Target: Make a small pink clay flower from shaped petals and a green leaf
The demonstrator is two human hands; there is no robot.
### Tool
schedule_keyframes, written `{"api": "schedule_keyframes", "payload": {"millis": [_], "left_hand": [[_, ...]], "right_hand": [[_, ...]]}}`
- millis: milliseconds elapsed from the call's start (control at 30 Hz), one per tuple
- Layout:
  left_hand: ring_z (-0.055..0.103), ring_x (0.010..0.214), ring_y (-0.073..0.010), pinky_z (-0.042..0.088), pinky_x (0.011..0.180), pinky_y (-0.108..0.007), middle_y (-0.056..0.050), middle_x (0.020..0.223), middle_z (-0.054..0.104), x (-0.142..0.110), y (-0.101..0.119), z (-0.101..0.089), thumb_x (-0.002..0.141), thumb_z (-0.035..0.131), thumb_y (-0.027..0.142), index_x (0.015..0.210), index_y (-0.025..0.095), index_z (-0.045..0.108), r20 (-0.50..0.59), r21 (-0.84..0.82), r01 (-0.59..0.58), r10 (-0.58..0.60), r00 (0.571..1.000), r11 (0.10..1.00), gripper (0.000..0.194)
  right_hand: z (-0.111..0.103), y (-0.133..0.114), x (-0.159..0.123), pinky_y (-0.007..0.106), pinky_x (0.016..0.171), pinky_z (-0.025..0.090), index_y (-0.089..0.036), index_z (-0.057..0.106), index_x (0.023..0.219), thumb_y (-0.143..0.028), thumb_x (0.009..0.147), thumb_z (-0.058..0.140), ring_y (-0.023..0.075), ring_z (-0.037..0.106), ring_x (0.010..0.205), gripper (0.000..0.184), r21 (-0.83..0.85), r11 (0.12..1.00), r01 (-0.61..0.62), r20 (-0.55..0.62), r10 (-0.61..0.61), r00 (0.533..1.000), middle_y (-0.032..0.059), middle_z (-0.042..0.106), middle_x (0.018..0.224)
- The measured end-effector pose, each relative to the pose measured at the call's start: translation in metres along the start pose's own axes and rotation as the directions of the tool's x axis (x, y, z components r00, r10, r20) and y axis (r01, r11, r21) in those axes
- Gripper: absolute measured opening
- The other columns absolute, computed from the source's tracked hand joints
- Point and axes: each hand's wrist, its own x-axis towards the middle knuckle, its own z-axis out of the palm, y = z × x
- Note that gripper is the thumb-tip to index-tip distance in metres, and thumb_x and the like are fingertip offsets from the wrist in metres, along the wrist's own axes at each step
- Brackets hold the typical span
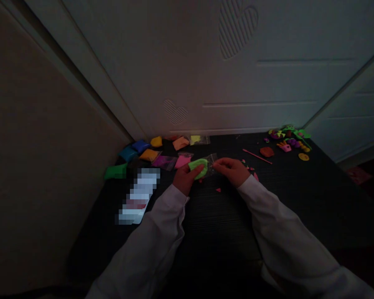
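My left hand (184, 177) is closed around a lump of bright green clay (198, 167) that sits partly inside a clear plastic bag (210, 162). My right hand (232, 170) pinches the other side of that bag, fingers pressed together. Both hands hover low over a dark ribbed surface (218, 224), close together near its middle. Both arms wear white sleeves.
Several small bags of coloured clay lie at the back left: blue (134, 150), dark green (116, 171), orange (149, 155), pink (182, 161). A pink stick (257, 156) and finished clay shapes (288, 140) lie back right. A blurred card (138, 197) lies left. A white panelled door (237, 70) rises behind.
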Motion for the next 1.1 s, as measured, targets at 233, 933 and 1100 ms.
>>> {"api": "schedule_keyframes", "payload": {"millis": [233, 933, 1100], "left_hand": [[0.05, 0.049, -0.008, 0.038, 0.043, -0.02, -0.001, 0.061, 0.058, 0.002, 0.001, -0.001, 0.062, 0.064, 0.032, 0.079, 0.01, 0.059, 0.006, -0.044, -0.031, 0.031, 0.999, 0.999, 0.028], [0.044, 0.029, -0.0058, 0.032, 0.027, -0.014, 0.006, 0.058, 0.053, -0.004, 0.01, -0.003, 0.068, 0.058, 0.03, 0.112, 0.023, 0.031, -0.071, 0.197, -0.187, 0.204, 0.976, 0.962, 0.052], [0.057, 0.046, -0.0115, 0.04, 0.027, -0.018, -0.002, 0.084, 0.055, -0.007, 0.009, 0.002, 0.067, 0.057, 0.03, 0.105, 0.024, 0.03, -0.095, 0.215, -0.152, 0.175, 0.98, 0.965, 0.047]], "right_hand": [[0.0, 0.001, -0.001, 0.023, 0.046, 0.022, -0.017, 0.057, 0.063, -0.039, 0.065, 0.055, 0.0064, 0.03, 0.045, 0.022, -0.023, 1.0, -0.005, 0.023, 0.006, 1.0, -0.0074, 0.036, 0.045], [-0.014, 0.002, 0.01, 0.02, 0.035, 0.023, -0.018, 0.057, 0.076, -0.03, 0.067, 0.049, 0.0041, 0.025, 0.036, 0.017, 0.571, 0.809, -0.14, -0.071, 0.219, 0.973, -0.0087, 0.032, 0.045], [-0.022, 0.003, 0.015, 0.019, 0.041, 0.039, -0.016, 0.055, 0.076, -0.012, 0.066, 0.046, 0.0053, 0.044, 0.049, 0.014, 0.758, 0.648, -0.068, -0.143, 0.267, 0.953, -0.0018, 0.047, 0.059]]}}
